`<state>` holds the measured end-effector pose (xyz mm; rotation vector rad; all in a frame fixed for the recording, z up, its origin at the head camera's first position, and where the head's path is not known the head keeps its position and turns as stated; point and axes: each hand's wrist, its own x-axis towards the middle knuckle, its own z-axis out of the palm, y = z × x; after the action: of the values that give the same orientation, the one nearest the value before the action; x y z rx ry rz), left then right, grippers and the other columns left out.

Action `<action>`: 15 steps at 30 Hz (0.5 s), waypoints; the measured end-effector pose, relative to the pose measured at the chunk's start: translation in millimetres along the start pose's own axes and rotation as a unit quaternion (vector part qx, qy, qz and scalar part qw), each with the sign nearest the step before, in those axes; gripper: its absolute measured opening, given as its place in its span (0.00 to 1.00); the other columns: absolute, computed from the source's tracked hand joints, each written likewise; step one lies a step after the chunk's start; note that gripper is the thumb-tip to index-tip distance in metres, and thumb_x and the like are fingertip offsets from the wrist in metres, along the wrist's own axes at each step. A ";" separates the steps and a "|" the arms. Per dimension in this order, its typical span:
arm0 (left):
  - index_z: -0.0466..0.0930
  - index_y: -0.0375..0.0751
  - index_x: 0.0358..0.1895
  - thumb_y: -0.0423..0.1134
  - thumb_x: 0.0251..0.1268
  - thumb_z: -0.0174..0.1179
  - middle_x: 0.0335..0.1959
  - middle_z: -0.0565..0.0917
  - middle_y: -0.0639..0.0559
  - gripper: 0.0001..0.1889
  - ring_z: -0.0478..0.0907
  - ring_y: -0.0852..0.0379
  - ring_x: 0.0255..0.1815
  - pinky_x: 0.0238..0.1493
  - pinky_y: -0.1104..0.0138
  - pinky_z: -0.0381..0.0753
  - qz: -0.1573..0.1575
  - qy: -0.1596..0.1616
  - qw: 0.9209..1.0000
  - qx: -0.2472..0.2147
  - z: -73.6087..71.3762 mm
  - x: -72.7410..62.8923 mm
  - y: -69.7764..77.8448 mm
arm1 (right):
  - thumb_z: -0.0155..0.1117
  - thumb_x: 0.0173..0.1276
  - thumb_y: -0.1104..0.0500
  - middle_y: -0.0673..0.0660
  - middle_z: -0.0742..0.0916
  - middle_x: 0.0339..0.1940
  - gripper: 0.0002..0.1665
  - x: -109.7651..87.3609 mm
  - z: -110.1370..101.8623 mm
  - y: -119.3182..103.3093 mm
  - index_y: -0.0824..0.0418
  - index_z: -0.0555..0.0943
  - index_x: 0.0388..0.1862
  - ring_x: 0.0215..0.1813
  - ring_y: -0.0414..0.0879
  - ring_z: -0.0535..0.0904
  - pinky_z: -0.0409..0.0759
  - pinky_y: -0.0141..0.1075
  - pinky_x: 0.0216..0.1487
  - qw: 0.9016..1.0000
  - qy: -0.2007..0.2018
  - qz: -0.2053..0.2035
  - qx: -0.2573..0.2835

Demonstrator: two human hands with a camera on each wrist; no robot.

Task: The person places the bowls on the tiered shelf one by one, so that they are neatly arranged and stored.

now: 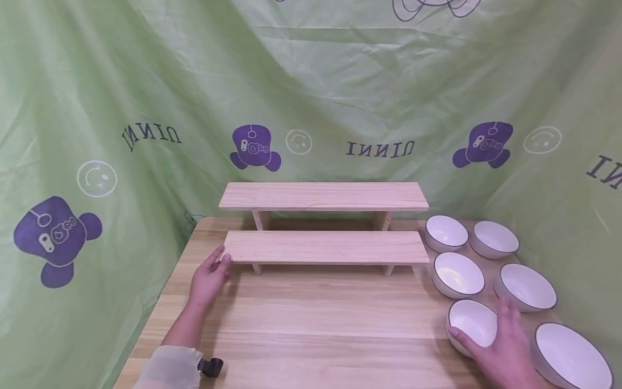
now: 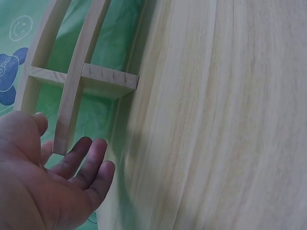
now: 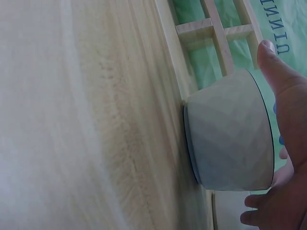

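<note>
A two-step light wood shelf stands at the back of the table, with a lower board (image 1: pixel 325 248) in front of a higher board (image 1: pixel 323 195). At the lower board's left end is my left hand (image 1: pixel 208 282), fingers spread loosely around the end; whether it touches the wood I cannot tell. My right hand (image 1: pixel 507 348) hovers at the nearest left bowl (image 1: pixel 471 323), white with a dark rim, thumb and fingers spread over it. In the right wrist view this bowl (image 3: pixel 230 136) stands upright on the table, with the thumb apart from its wall.
Several more white bowls stand in two rows along the table's right side, among them a far left bowl (image 1: pixel 446 233), a middle right bowl (image 1: pixel 527 287) and a large near one (image 1: pixel 573 356). A green printed curtain (image 1: pixel 320 81) surrounds the wooden table (image 1: pixel 320 313).
</note>
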<state>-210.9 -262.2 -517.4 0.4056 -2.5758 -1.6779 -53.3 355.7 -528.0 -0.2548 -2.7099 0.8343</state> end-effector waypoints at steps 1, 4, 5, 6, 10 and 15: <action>0.61 0.58 0.82 0.68 0.74 0.53 0.67 0.80 0.37 0.39 0.85 0.42 0.56 0.56 0.58 0.84 -0.002 0.001 1.000 -0.005 0.2 -0.1 0.2 | 0.81 0.58 0.41 0.76 0.40 0.83 0.79 -0.7 0.3 0.7 0.70 0.35 0.84 0.75 0.87 0.44 0.45 0.77 0.74 1.000 -0.003 0.003 0.000; 0.61 0.57 0.81 0.67 0.75 0.53 0.67 0.79 0.37 0.37 0.85 0.43 0.54 0.56 0.58 0.86 -0.008 0.005 1.000 -0.012 0.4 0.9 -0.4 | 0.81 0.58 0.41 0.76 0.37 0.82 0.80 -2.5 1.3 2.4 0.70 0.33 0.84 0.78 0.83 0.38 0.39 0.74 0.77 1.000 -0.016 0.010 0.005; 0.62 0.57 0.81 0.66 0.76 0.53 0.67 0.79 0.37 0.37 0.86 0.43 0.54 0.57 0.57 0.86 -0.010 0.008 1.000 -0.014 0.6 1.4 -0.6 | 0.81 0.58 0.41 0.76 0.37 0.82 0.80 -3.0 1.8 3.0 0.70 0.32 0.84 0.78 0.82 0.36 0.38 0.73 0.78 1.000 -0.020 0.013 0.009; 0.62 0.57 0.81 0.66 0.76 0.53 0.67 0.79 0.37 0.36 0.86 0.43 0.54 0.57 0.57 0.86 -0.012 0.012 1.000 -0.017 0.8 1.9 -0.9 | 0.81 0.57 0.41 0.76 0.37 0.82 0.81 -3.6 2.2 3.4 0.69 0.32 0.84 0.79 0.81 0.36 0.37 0.72 0.78 1.000 -0.021 0.015 0.011; 0.66 0.55 0.79 0.63 0.77 0.54 0.66 0.80 0.36 0.34 0.86 0.42 0.53 0.56 0.57 0.88 -0.019 0.026 0.999 -0.044 1.7 4.3 -2.4 | 0.83 0.55 0.41 0.78 0.39 0.82 0.83 -5.5 3.2 5.0 0.68 0.31 0.84 0.80 0.80 0.36 0.39 0.72 0.78 0.999 -0.024 0.027 0.019; 0.71 0.55 0.77 0.61 0.76 0.58 0.65 0.80 0.36 0.31 0.86 0.42 0.54 0.54 0.62 0.88 -0.032 0.039 0.995 -0.086 1.7 6.7 -3.5 | 0.85 0.53 0.42 0.79 0.39 0.81 0.85 -8.4 3.5 8.5 0.68 0.30 0.84 0.79 0.80 0.35 0.38 0.72 0.78 0.998 -0.033 0.041 0.029</action>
<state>-216.9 -263.6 -522.0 0.5374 -2.3638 -1.8471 -45.9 358.7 -537.5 -0.3333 -2.7477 0.9588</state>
